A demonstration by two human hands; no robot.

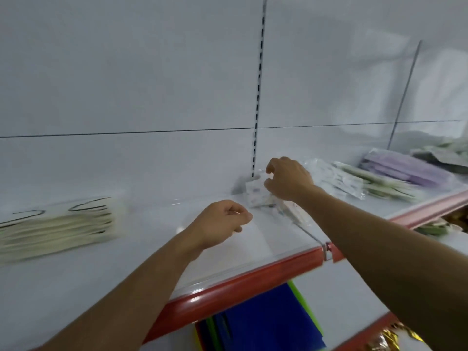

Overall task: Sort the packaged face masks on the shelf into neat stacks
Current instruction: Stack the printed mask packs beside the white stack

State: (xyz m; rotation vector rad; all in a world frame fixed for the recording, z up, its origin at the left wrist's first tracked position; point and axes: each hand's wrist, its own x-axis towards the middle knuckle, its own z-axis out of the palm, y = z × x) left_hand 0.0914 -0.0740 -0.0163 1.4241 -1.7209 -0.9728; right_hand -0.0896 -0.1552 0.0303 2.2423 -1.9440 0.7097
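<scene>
Glossy clear-film packet of patterned white masks (pixel 254 192) at rear of smooth white shelf (pixel 141 224), beside transparent divider (pixel 304 228), pinched by right hand (pixel 288 181), left hand (pixel 222 221) curled, holding nothing, flat cream stack (pixel 55 224) far left, lilac pleated packs (pixel 405 168) right.

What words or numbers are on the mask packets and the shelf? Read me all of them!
None can be read.
The small packet in the right hand: purplish marks, too blurred.
The patterned packets right of it: print too blurred.
The red shelf edge: no label shows.
</scene>
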